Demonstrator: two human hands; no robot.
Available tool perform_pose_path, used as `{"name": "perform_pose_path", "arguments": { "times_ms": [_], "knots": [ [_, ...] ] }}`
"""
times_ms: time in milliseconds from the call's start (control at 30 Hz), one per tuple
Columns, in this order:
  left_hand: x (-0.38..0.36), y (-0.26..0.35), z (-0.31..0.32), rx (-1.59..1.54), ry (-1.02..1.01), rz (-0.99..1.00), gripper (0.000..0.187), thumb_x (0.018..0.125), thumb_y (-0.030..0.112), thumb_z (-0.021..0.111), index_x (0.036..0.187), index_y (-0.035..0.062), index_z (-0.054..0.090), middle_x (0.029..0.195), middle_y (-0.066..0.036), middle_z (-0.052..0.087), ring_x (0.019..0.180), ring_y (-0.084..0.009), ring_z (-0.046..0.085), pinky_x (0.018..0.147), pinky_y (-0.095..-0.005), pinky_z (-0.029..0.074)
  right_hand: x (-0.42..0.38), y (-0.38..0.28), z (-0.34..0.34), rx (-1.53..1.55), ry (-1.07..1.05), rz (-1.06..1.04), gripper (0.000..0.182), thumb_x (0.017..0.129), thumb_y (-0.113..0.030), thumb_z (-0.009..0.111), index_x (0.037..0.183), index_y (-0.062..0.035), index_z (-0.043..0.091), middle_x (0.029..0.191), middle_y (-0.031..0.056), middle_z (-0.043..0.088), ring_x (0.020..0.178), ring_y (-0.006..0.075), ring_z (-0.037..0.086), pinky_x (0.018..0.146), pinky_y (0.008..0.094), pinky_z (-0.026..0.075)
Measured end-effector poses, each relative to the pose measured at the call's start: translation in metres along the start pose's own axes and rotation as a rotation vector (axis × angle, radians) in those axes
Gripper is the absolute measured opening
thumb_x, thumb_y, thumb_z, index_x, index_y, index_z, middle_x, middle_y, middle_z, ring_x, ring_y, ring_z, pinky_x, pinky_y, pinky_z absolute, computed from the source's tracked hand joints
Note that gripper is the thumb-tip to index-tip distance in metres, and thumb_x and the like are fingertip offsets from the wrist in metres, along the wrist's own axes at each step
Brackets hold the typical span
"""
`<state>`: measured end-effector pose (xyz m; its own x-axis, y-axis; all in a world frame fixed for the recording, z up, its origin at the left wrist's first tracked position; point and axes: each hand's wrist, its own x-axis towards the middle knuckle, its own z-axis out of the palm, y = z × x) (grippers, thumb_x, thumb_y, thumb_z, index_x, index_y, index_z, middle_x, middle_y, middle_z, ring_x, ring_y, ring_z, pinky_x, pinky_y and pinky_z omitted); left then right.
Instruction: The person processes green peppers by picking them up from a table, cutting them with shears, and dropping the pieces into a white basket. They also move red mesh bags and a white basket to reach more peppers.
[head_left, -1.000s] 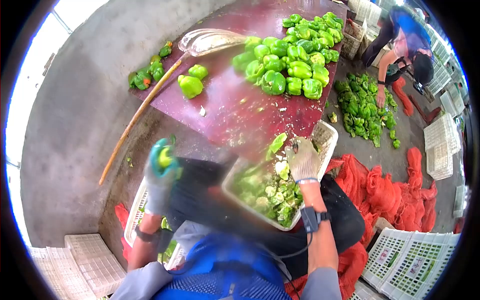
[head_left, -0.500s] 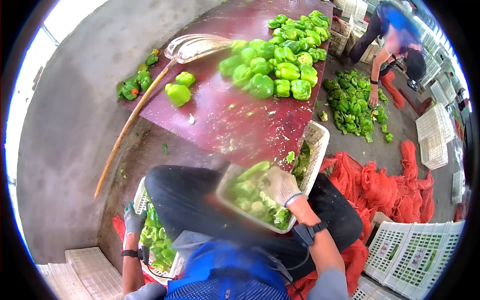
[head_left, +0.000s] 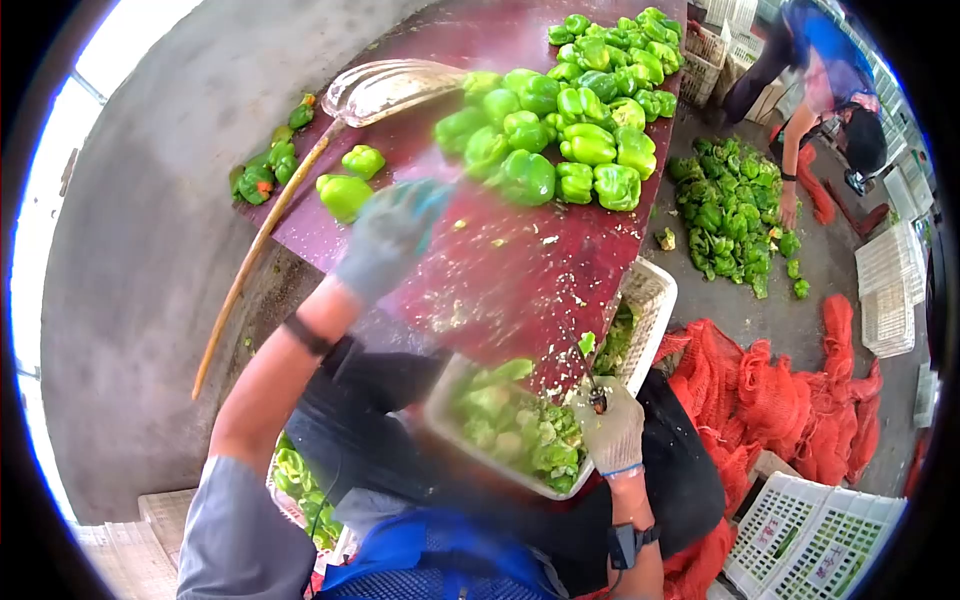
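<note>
**Gloved hands at the pepper table**

Head view: The left hand [head_left: 390, 235], in a grey-and-teal glove, was stretched out above the dark red table [head_left: 500, 260], over its left part and short of the pile of green peppers [head_left: 560, 130]. It was blurred; the fingers looked loosely spread and nothing showed in its grasp, though how far open it was could not be told for sure. Nearest to it lay two loose peppers [head_left: 345, 190] near the table's left edge, just beside the long wooden handle of a shovel [head_left: 270, 230]. That handle ran slantwise from the metal blade near the table's far-left corner down past the left edge toward the concrete floor, blade end pointing away from the person.

The right hand [head_left: 612, 432], in a white knit glove, was closed around a small knife [head_left: 597, 398], whose dark end stuck up from the fist toward the table's near edge. The hand rested at the right rim of a white tray [head_left: 445, 425] of cut pepper pieces, held on the person's lap below the table's near edge. A white crate [head_left: 655, 295] with more scraps stood at the near-right corner.

Beyond the right edge, another person's hand [head_left: 790, 210] reached into a heap of peppers on the floor [head_left: 735, 205]. Red mesh sacks [head_left: 780, 390] lay nearby.
</note>
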<state>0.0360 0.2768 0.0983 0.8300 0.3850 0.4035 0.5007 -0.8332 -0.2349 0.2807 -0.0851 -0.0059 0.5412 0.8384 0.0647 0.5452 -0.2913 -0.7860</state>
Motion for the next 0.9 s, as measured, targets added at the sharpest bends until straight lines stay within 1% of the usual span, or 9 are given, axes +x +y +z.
{"name": "perform_pose_path", "arguments": {
  "times_ms": [100,300,400,500,700,767,833,867,900],
  "knots": [
    [0.084,0.017,0.049,0.085,-0.052,0.206,0.069,0.098,0.012,0.069,0.165,0.0193,0.056,0.166,-0.012,0.056,0.146,-0.0363,0.057,0.122,-0.0512,0.049,0.002,0.001,-0.002,0.028,-0.004,0.028,0.028,0.091,-0.014,0.088,0.112,0.0004,0.078,0.083,0.0157,0.072,0.071,0.0274,0.072,0.072,0.0412,0.059],
    [0.171,0.029,0.135,0.139,-0.032,0.534,0.042,0.107,0.015,0.062,0.147,0.0205,0.072,0.157,-0.013,0.065,0.138,-0.034,0.065,0.115,-0.0511,0.056,0.013,0.0,0.0,-0.005,-0.022,-0.078,0.03,0.09,-0.01,0.086,0.117,-0.003,0.076,0.093,0.0177,0.074,0.075,0.0349,0.075,0.072,0.0439,0.061],
    [0.189,0.036,0.137,0.165,-0.412,0.326,0.026,0.111,0.023,0.062,0.129,0.0181,0.08,0.136,-0.013,0.077,0.115,-0.0342,0.077,0.092,-0.047,0.067,0.016,-0.003,-0.002,0.019,-0.039,-0.031,0.029,0.09,-0.01,0.086,0.117,-0.0034,0.076,0.095,0.017,0.074,0.074,0.0337,0.074,0.071,0.0438,0.06],
    [0.18,0.045,0.119,0.021,-0.551,0.081,0.034,0.106,0.031,0.068,0.134,0.0153,0.078,0.132,-0.015,0.078,0.116,-0.0367,0.078,0.094,-0.0493,0.066,0.014,0.001,-0.002,-0.048,-0.034,-0.099,0.029,0.091,-0.01,0.086,0.117,-0.0033,0.075,0.097,0.0173,0.074,0.074,0.0343,0.074,0.071,0.0438,0.06],
    [0.099,0.044,0.107,-0.294,-0.412,-0.457,0.06,0.102,0.041,0.073,0.156,0.0156,0.067,0.143,-0.023,0.076,0.124,-0.0417,0.077,0.102,-0.0479,0.064,0.02,-0.007,0.004,0.185,-0.061,0.136,0.025,0.094,-0.011,0.087,0.113,-0.0003,0.075,0.083,0.0095,0.067,0.068,0.0161,0.063,0.069,0.0361,0.056],
    [0.068,0.053,0.092,-0.952,-0.371,-0.786,0.061,0.099,0.024,0.075,0.156,0.0072,0.063,0.139,-0.021,0.076,0.124,-0.0277,0.075,0.107,-0.0416,0.06,0.032,-0.025,0.007,0.208,-0.031,0.248,0.025,0.095,-0.013,0.087,0.113,0.0006,0.075,0.079,0.0051,0.064,0.071,0.0108,0.058,0.07,0.0328,0.054],
    [0.02,0.072,0.104,-1.414,-0.08,-0.828,0.061,0.098,0.025,0.083,0.153,0.0056,0.065,0.126,-0.012,0.078,0.104,-0.0179,0.077,0.092,-0.036,0.064,0.043,-0.05,0.012,0.289,-0.029,0.284,0.031,0.095,-0.014,0.088,0.119,0.0004,0.075,0.083,0.0051,0.066,0.073,0.0112,0.06,0.071,0.0316,0.055],
    [0.017,0.099,0.07,-1.499,-0.037,-1.059,0.057,0.099,0.018,0.082,0.152,0.0036,0.066,0.123,-0.007,0.077,0.101,-0.0139,0.074,0.087,-0.0327,0.063,0.048,-0.064,0.017,0.376,0.02,0.303,0.037,0.094,-0.016,0.089,0.124,0.0004,0.074,0.085,0.0059,0.068,0.074,0.0124,0.061,0.073,0.0321,0.055],
    [-0.009,0.104,0.089,-1.488,0.006,-1.027,0.059,0.099,0.018,0.081,0.154,0.005,0.064,0.124,-0.008,0.077,0.101,-0.0147,0.074,0.082,-0.031,0.063,0.053,-0.076,0.022,0.462,0.071,0.319,0.043,0.093,-0.017,0.089,0.128,0.0003,0.073,0.088,0.0067,0.07,0.076,0.0137,0.062,0.074,0.0327,0.056]
  ]
}}
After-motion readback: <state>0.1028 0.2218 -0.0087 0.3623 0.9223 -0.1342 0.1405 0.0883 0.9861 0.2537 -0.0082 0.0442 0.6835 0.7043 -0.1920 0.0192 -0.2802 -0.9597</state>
